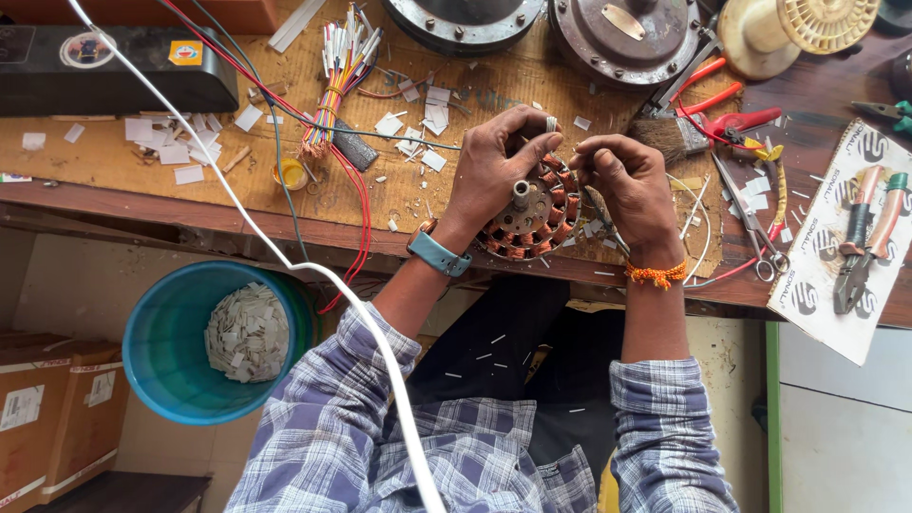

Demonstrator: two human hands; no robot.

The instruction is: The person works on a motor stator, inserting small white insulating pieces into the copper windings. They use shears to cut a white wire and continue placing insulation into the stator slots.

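Observation:
A round motor stator (532,217) with copper windings and a central shaft rests at the near edge of the wooden workbench (114,176). My left hand (494,166) grips it from above and the left, fingers curled over its top rim. My right hand (627,185) is closed at the stator's upper right rim, fingertips pinched on something small that I cannot make out. The two hands almost touch above the windings. A watch sits on my left wrist and an orange thread band on my right.
A teal bucket (166,366) of white paper slips stands below the bench at left. On the bench lie a wire bundle (332,85), paper scraps, a brush (665,138), red pliers (727,119), scissors (755,228), carded pliers (860,247) and motor housings (622,38). A white cable (285,261) crosses my lap.

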